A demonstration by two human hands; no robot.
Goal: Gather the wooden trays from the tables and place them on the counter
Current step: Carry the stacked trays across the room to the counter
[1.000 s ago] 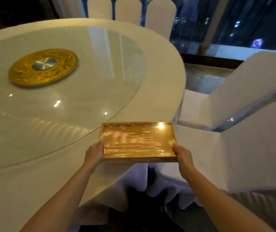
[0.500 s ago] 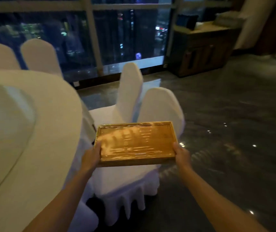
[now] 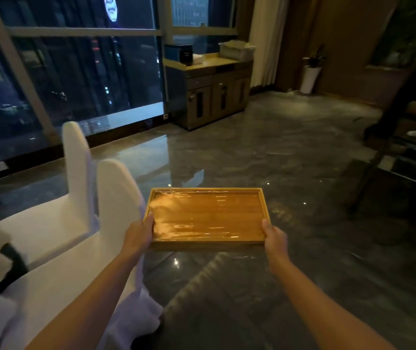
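Observation:
I carry a rectangular wooden tray (image 3: 208, 217), covered in shiny plastic film, level in front of me above the dark floor. My left hand (image 3: 138, 234) grips its left short edge, thumb on the rim. My right hand (image 3: 275, 238) grips its right short edge the same way. A wooden counter cabinet (image 3: 213, 90) stands far ahead against the window wall, well beyond the tray. On its top (image 3: 212, 63) sit a dark box and a pale container.
Two chairs in white covers (image 3: 80, 198) stand close on my left. Glossy dark marble floor (image 3: 290, 152) stretches from me to the counter. A dark table or shelf (image 3: 404, 157) is at the right. A potted plant (image 3: 312, 72) stands by the curtain.
My view has swung right, away from the round table. The tray has left the table and now hangs over the floor, both hands still on it. The counter has come into view ahead.

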